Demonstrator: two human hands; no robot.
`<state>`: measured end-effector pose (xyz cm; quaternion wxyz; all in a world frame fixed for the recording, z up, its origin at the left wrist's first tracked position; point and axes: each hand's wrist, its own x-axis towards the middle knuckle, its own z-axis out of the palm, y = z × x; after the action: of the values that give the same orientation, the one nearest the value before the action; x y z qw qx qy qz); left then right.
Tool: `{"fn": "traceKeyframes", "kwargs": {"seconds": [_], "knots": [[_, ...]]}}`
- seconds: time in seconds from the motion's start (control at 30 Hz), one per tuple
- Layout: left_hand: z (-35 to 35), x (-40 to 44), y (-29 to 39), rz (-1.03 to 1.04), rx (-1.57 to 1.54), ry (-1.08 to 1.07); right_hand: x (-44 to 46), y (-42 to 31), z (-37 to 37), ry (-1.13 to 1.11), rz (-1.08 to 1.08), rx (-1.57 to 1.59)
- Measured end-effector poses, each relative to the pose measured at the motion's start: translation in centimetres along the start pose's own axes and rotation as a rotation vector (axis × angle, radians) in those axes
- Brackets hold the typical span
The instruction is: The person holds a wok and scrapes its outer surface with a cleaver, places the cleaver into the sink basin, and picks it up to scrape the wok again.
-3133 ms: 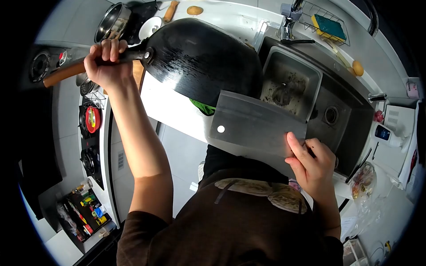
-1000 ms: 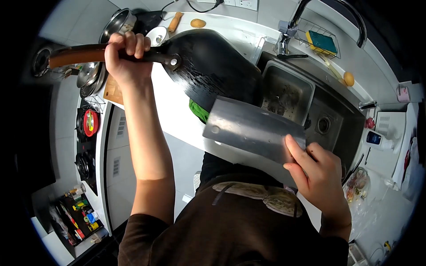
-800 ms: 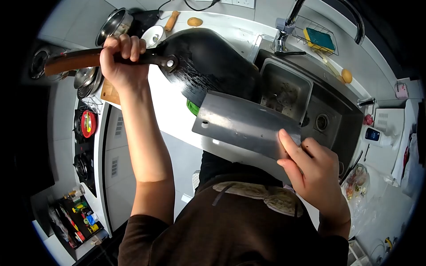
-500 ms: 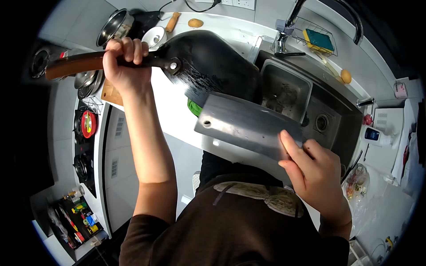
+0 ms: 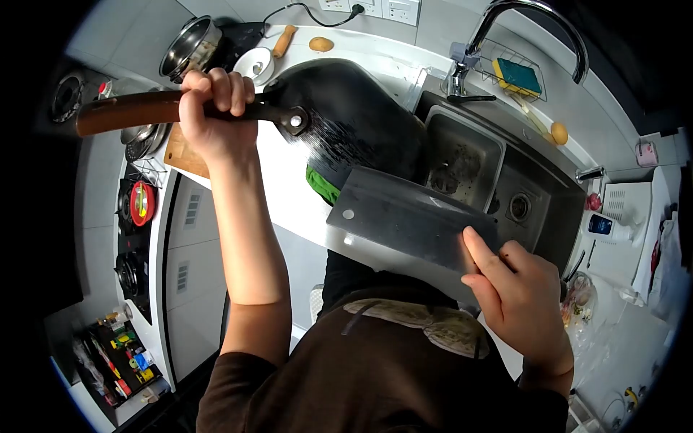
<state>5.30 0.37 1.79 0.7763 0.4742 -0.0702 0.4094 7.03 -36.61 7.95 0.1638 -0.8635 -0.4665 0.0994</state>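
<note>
My left hand (image 5: 220,112) is wrapped round the brown handle of a black wok (image 5: 354,115), raised at the upper left. The wok is tilted, its dark underside facing me, and its far edge reaches the sink basin. In my right hand (image 5: 516,289) is a wide cleaver (image 5: 411,220), its blade flat toward me and pointing left, with my index finger and thumb on the metal. The cleaver's handle is hidden by my hand. Part of a green cloth-like thing (image 5: 321,185) shows below the wok, behind the blade's left end.
A double sink (image 5: 520,206) with a tap (image 5: 458,79) lies at the right. Behind the wok are a white bowl (image 5: 255,65), a steel pot (image 5: 191,49) and a potato (image 5: 321,44). A sponge (image 5: 517,77) rests in a wire rack. Stove burners (image 5: 130,270) stand at the left.
The wok and left hand have shifted slightly right and down in view. The cleaver has changed tilt, its blade now looking darker. Both hands keep their hold, and the camera view has shifted a little.
</note>
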Motion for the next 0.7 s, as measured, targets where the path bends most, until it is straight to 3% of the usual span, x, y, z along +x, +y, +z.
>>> {"fn": "traceKeyframes", "kwargs": {"seconds": [0.7], "knots": [[0.0, -0.3, 0.2, 0.005, -0.011, 0.063, -1.0, -0.1, 0.2, 0.024, 0.028, -0.01]]}}
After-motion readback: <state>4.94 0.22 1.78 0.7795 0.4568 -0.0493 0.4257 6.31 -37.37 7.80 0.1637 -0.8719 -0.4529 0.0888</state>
